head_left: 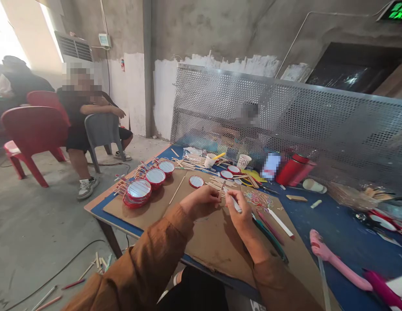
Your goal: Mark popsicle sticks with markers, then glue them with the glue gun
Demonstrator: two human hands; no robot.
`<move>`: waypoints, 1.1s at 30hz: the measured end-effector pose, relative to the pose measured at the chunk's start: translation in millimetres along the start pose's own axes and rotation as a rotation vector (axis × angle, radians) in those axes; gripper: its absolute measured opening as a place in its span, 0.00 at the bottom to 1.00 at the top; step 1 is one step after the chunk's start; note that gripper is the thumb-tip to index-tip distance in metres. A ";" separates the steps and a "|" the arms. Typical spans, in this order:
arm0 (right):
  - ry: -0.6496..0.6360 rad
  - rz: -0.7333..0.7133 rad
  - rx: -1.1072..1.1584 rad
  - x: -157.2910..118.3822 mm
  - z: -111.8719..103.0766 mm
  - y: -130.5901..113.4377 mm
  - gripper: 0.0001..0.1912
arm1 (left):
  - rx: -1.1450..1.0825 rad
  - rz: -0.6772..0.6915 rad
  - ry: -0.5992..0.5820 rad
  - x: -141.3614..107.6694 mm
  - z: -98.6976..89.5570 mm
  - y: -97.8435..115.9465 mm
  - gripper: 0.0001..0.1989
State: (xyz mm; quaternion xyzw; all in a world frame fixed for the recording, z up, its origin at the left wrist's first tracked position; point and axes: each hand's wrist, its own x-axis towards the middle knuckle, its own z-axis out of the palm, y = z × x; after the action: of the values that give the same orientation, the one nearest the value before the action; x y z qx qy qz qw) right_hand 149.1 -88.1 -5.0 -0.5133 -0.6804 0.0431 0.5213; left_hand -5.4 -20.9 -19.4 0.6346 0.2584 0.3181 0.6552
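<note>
My left hand (202, 201) is closed on a thin wooden craft stick (222, 188), held upright above the cardboard. Facing it, my right hand (241, 216) grips a white marker-like tube (234, 202) whose tip comes close to the stick. Its exact kind is unclear. Beyond my hands lie loose craft sticks (217, 181) and a small red-rimmed white disc (196, 182). Left of them stand red-rimmed drum-like pieces (139, 191) with sticks attached. Several colourful rubber bands (259, 198) are scattered just past my right hand.
A cardboard sheet (207, 246) covers part of the blue table (298, 216). Right lie green-handled pliers (270, 237), a white stick (281, 223) and a pink glue gun (340, 263). Paper cups (244, 161), a red bottle (291, 169) and a perforated metal panel (279, 108) stand behind. A seated person (87, 103) is left.
</note>
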 end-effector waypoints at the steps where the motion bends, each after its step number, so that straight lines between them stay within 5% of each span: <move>1: -0.004 0.000 -0.001 -0.1 0.0 -0.1 0.12 | 0.003 -0.001 -0.001 0.0 -0.1 0.6 0.13; 20: -0.011 -0.021 0.001 -0.3 -0.1 -0.7 0.11 | 0.175 0.038 -0.057 6.7 -9.4 1.6 0.06; 33: 0.007 -0.017 -0.005 0.0 1.2 1.6 0.12 | -0.016 0.028 0.005 0.1 1.1 -5.0 0.11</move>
State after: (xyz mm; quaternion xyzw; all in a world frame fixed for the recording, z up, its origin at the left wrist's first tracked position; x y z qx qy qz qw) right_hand 149.3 -86.8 -6.5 -0.5092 -0.6829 0.0351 0.5226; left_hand -4.0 -21.5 -24.3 0.6320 0.2485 0.3310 0.6552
